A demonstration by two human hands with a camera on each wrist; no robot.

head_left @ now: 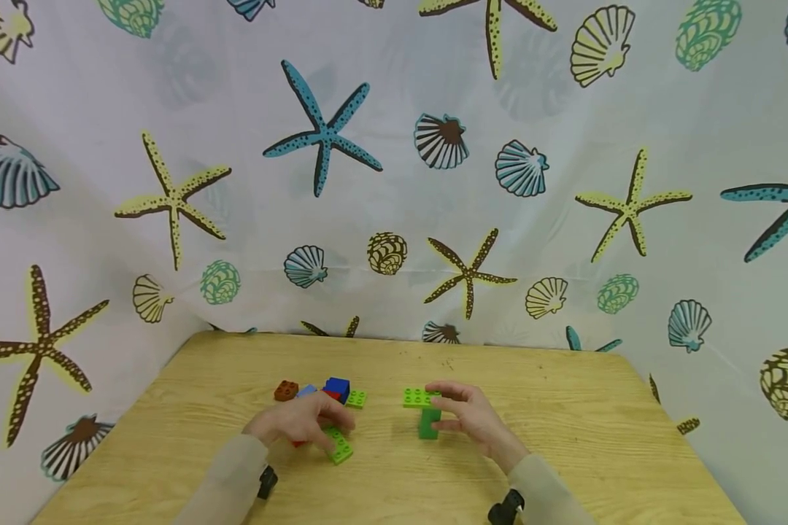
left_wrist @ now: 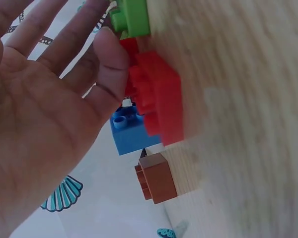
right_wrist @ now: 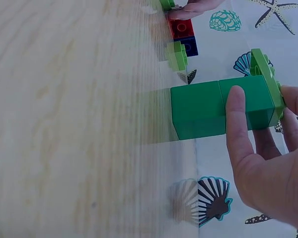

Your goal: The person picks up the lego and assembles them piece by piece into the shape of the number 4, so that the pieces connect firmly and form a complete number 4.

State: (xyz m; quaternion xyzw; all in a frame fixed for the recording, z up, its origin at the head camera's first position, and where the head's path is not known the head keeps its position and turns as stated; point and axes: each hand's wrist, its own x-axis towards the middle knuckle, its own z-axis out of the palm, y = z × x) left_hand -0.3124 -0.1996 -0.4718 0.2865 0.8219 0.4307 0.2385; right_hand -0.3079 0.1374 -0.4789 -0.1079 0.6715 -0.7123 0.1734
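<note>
While the right hand (head_left: 470, 418) grips a stack at the right of the group, its thumb lies against the near side and other fingers reach round the top. The stack stands upright on the tabletop (head_left: 565, 408): 2 dark green blocks (head_left: 427, 427), 1 above the other, capped by a lime plate (head_left: 415, 398) that juts out to the left. To the left, the left hand (head_left: 300, 418) is released, its fingers loose over a long lime plate (head_left: 341, 449); whether they touch it I cannot tell.

A red block (left_wrist: 165, 99) rests beside and partly beneath the left hand. Beyond it, on the far side, lie a brown block (head_left: 287, 391) at the left, a light blue block (head_left: 306, 391), and a dark blue block (head_left: 338, 387) with another red block (right_wrist: 182, 29) right by it. A small lime plate (head_left: 357, 399) sits just right of the dark blue block, well apart from the stack. Pale sleeves (head_left: 226, 474) cover both arms, and a cloth (head_left: 394, 204) printed with starfish and shells hangs behind.
</note>
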